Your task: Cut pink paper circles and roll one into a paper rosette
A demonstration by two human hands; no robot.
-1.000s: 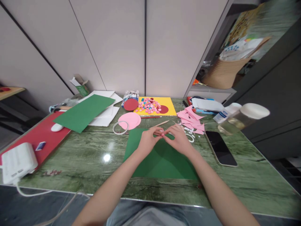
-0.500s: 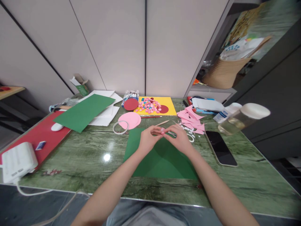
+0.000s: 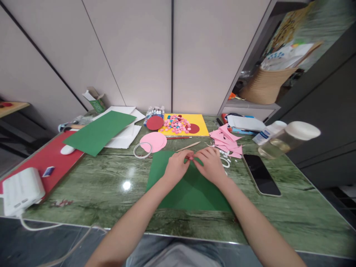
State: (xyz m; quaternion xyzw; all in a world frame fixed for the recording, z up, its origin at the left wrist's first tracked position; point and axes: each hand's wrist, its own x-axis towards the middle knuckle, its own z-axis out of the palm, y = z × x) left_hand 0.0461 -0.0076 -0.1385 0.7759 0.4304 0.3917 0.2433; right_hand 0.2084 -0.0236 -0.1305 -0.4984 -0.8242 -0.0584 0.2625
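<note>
My left hand (image 3: pixel 177 165) and my right hand (image 3: pixel 210 164) meet over a green paper sheet (image 3: pixel 191 194). Between their fingertips they pinch a small pink paper piece (image 3: pixel 191 158), mostly covered by the fingers. Just beyond the hands lies a pointed wooden stick (image 3: pixel 188 146). Farther off, a pile of small pink, blue and yellow folded pieces (image 3: pixel 176 125) rests on a yellow sheet (image 3: pixel 203 122), beside a dark red paper circle (image 3: pixel 194 128). Pink paper circles (image 3: pixel 154 141) lie to the left, with a roll of tape (image 3: pixel 142 150) partly over them.
To the right are pink paper scraps (image 3: pixel 225 139), a phone (image 3: pixel 261 175) and a clear bottle with a white lid (image 3: pixel 287 139). On the left, another green sheet (image 3: pixel 100 129) overlaps a red sheet (image 3: pixel 52 159), which bears a white power bank (image 3: pixel 23 191).
Both hands have lowered slightly toward the green sheet, and their fingers have closed in more around the small pink piece. Everything else on the table stays in place.
</note>
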